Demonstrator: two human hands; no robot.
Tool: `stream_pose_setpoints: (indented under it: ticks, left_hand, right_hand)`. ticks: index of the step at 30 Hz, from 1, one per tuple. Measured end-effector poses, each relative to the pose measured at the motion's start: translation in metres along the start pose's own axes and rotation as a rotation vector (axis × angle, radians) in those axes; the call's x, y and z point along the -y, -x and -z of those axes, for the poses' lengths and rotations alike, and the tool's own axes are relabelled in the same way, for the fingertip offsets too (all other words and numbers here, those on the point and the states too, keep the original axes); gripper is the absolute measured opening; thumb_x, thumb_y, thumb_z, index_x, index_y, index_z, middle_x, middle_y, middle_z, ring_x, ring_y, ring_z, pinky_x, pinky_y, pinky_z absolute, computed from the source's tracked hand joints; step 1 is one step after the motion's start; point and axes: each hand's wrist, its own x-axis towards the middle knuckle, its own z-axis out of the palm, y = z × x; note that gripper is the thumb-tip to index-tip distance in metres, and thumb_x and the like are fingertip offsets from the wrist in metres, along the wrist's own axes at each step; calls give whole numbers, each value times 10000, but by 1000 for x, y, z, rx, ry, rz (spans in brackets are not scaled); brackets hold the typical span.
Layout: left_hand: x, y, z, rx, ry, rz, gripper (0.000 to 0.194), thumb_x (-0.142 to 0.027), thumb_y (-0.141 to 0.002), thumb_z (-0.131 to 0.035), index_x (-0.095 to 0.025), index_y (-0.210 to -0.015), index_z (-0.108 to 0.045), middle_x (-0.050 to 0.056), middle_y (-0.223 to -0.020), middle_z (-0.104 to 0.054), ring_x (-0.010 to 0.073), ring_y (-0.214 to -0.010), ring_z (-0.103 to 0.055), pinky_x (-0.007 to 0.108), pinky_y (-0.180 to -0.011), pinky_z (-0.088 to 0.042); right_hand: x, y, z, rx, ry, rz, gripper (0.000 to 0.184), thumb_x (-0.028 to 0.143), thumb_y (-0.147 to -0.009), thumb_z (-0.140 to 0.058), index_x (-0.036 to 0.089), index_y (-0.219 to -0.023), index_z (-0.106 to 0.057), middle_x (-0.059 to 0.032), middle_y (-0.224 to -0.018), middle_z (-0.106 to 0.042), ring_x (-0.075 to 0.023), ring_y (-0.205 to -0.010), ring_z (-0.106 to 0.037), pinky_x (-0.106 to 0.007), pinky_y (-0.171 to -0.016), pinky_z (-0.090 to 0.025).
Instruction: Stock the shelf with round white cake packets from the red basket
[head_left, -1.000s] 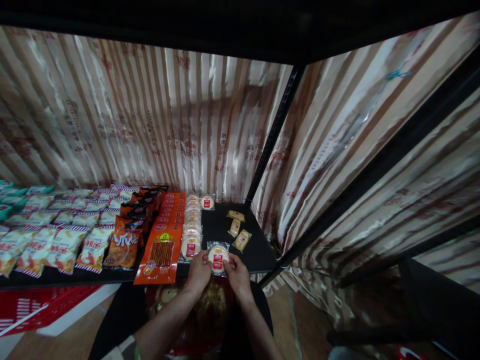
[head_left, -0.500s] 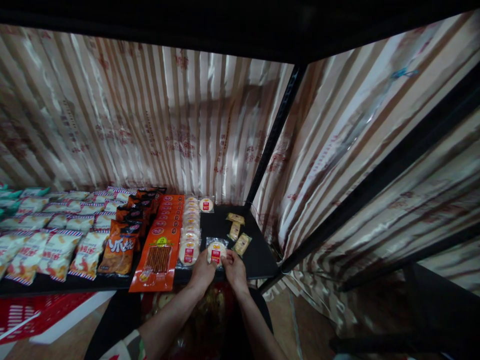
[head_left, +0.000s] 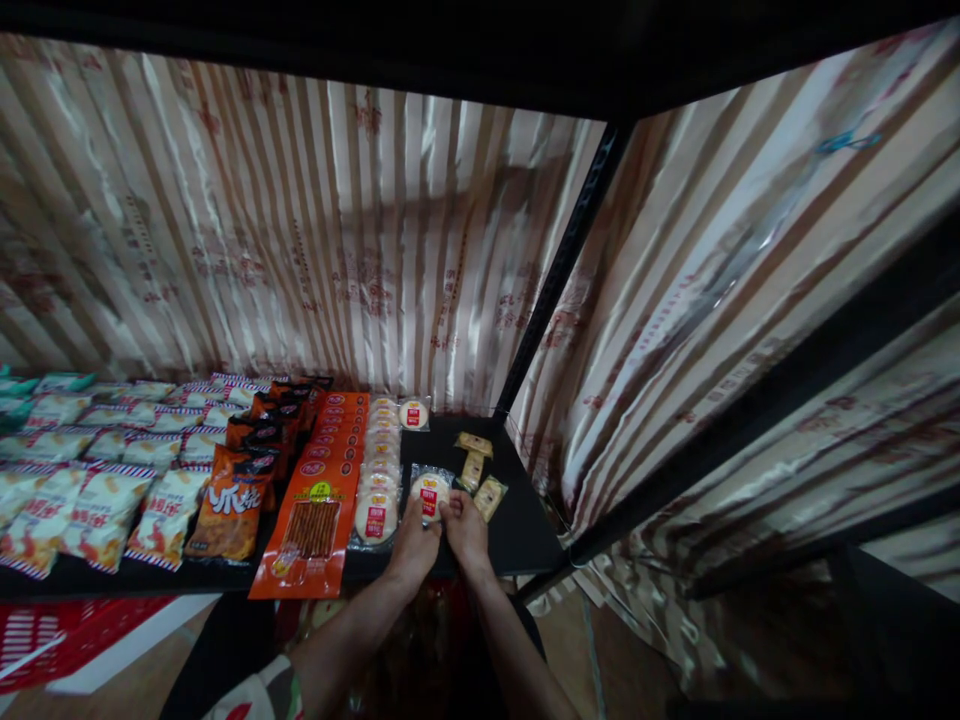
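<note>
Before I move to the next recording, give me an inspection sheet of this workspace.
Surface: black shelf, with goods along its left and middle.
Job's things: held round pack, red-labelled; beside it, to the left, a column of similar packs, with a lone round pack at the back.
Clutter: small yellowish packets lying at differing angles, right of the held pack.
Hands: left hand and right hand both have fingers on the held pack.
Cables: nothing seen that is clearly a cable.
Surroundings: striped curtain behind; black post at the back corner; red basket below, lower left.
</note>
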Motion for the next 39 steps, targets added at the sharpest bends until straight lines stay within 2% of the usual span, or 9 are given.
stream_pose_setpoints:
  ticks: [4,9,13,24,28,39]
  left_hand:
    - [-7,-3,1,19,-34,20,494,-108,-746,-492,-56,-1236,-445,162,-1421,-290,205,-1319,-257,288,-1083,-177]
    - [-13,-10,1,29,-82,48,491,-155,-793,-455,-89,-1278,-415,119,-1427,-291,174,-1324,-243,265,-1090,-159]
    - [-16,-18,-1,50,-157,60,489,-168,-827,-399,-54,-1302,-379,133,-1427,-282,170,-1328,-227,251,-1093,-146]
    - [-23,-38,-5,34,-115,38,471,-211,-836,-396,-95,-1293,-404,113,-1407,-335,185,-1305,-289,267,-1082,-197]
    - [-24,-47,-7,34,-119,41,480,-217,-838,-386,-79,-1298,-390,121,-1418,-312,174,-1315,-262,241,-1083,-178]
    - [-31,-68,-11,17,-62,44,509,-253,-866,-336,-77,-1342,-316,119,-1436,-261,185,-1327,-231,298,-1095,-184]
  right_hand:
    - [0,-8,-3,-10,4,34,117,211,-701,-507,201,-802,-566,-39,-772,-678,-175,-719,-643,-255,-668,-468]
    - [1,-20,-9,-1,1,67,151,202,-707,-490,174,-831,-572,-61,-783,-678,-170,-731,-645,-247,-677,-481]
    - [6,-28,-12,3,34,59,168,179,-715,-486,154,-857,-572,-74,-803,-678,-162,-732,-645,-240,-687,-487]
    - [11,-53,-21,20,132,57,178,166,-760,-472,152,-906,-572,-75,-842,-681,-155,-774,-643,-228,-709,-470]
    - [14,-61,-22,20,164,62,189,171,-769,-473,148,-925,-577,-83,-867,-685,-162,-786,-646,-231,-718,-461]
    - [22,-79,-33,36,242,146,198,163,-766,-469,125,-920,-588,-102,-874,-673,-191,-805,-630,-249,-710,-448]
